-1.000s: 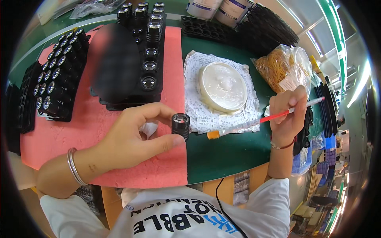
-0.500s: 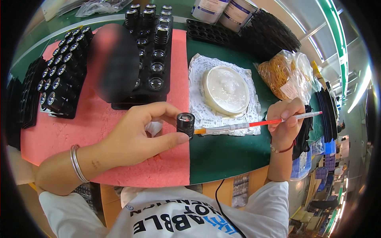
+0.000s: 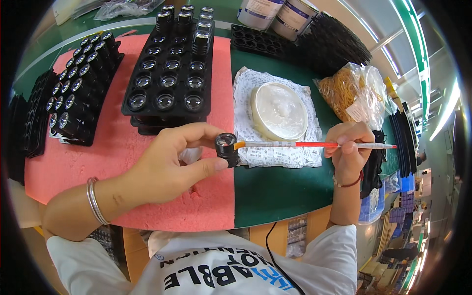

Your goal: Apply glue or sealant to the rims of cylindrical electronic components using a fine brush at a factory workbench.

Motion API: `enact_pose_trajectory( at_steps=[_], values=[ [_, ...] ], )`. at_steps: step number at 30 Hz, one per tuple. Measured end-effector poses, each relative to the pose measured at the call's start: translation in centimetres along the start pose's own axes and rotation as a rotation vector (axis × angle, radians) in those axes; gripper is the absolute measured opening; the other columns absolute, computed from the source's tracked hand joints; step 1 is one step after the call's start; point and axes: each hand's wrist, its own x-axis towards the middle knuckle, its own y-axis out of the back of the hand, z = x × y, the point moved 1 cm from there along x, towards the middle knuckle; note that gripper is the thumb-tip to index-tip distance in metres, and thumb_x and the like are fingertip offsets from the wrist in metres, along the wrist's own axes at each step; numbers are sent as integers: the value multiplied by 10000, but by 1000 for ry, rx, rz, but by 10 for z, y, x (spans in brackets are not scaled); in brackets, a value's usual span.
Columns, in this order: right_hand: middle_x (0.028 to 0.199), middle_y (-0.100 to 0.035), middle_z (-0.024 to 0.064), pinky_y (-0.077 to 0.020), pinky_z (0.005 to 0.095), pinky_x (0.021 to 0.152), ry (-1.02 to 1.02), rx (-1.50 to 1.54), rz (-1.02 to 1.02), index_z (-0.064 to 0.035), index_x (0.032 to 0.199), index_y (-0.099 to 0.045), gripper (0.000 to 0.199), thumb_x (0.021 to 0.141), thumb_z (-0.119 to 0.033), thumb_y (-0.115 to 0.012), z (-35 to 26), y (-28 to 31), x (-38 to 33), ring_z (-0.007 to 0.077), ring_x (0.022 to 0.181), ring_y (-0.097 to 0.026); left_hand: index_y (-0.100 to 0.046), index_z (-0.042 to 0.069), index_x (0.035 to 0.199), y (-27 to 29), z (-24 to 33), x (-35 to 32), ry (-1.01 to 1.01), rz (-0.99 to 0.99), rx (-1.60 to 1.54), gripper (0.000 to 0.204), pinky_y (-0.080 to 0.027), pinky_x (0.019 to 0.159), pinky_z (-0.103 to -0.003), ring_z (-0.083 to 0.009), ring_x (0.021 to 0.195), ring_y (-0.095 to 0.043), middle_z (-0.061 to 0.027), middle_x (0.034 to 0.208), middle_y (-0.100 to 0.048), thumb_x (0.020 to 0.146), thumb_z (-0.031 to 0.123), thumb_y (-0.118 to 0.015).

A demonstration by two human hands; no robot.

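My left hand (image 3: 169,160) holds a short black flashlight head (image 3: 226,149) between thumb and fingers, its round open end facing up. Something whitish (image 3: 191,155) shows under the curled fingers; I cannot make out what it is. My right hand (image 3: 350,147) is closed on a thin paintbrush (image 3: 317,144) with a red and whitish handle. The brush lies nearly level, and its yellowish bristles touch the upper rim of the flashlight head. Just beyond the brush stands a round white dish (image 3: 280,110) of clear, jelly-like stuff, set on a printed paper sheet (image 3: 246,91).
Black trays (image 3: 129,105) of flashlight parts stand on the pink foam mat (image 3: 123,147), with another filled rack (image 3: 81,93) at left. Farther back are two cans (image 3: 294,19) and stacked empty black trays (image 3: 334,39). A bag of rubber bands (image 3: 344,91) lies at right.
The brush tip has risen from the flashlight head's side to its upper rim, and the handle has levelled. A blurred dark shape that covered part of the trays is gone.
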Motion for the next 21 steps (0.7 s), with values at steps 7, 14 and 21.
enact_pose_trajectory(
  at_steps=[7,14,21],
  values=[
    [660,-619,135,-488,233,470,-33,-33,75,6,756,-550,208,824,-171,-635,4,4,-1,149,495,-584,-509,-18,1113,-3,7,-4,102,-53,-63,303,-429,864,-233,-73,976,-521,-27,1031,-562,824,3,-599],
    [523,-514,49,-375,202,421,-21,51,158,-21,740,-521,264,859,-237,-615,3,3,2,101,425,-498,-547,9,1059,-1,4,-4,15,-20,-36,283,-348,462,-157,21,565,-422,-18,959,-613,803,67,-655],
    [481,-413,3,-282,218,403,-51,71,220,-50,714,-467,294,903,-261,-545,1,9,1,73,380,-376,-598,43,942,3,53,-31,-421,67,560,387,-386,498,-157,-40,513,-480,3,787,-610,632,134,-809]
  ],
)
